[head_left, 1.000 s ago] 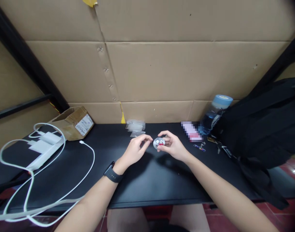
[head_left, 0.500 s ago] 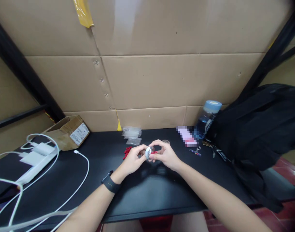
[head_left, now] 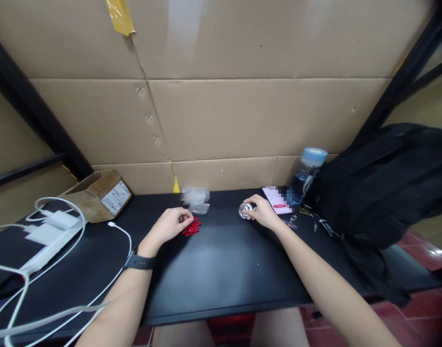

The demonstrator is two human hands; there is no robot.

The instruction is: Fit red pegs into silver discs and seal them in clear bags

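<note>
My left hand [head_left: 174, 224] is at the left edge of a small heap of red pieces [head_left: 192, 227], its thumb and fingertips pinched together. Whether a piece is between those fingertips I cannot make out. Over to the right, my right hand [head_left: 261, 212] has its fingers and thumb around a small round silver disc [head_left: 244, 210], low at the table top. The disc has a shiny rim and a paler middle. Behind the red heap lie several clear plastic bags [head_left: 195, 196].
On the left are an opened cardboard box [head_left: 98, 195], a white power strip [head_left: 50, 241] and looping white cables. A phone [head_left: 278, 200], a blue-lidded bottle [head_left: 307, 173], keys [head_left: 316, 220] and a black backpack [head_left: 394, 178] stand or lie at the right. Cardboard panels [head_left: 221, 120] back the table.
My hands, together around the silver disc before, have parted. The left has moved left to the red heap; the right has gone right and away from me with the disc.
</note>
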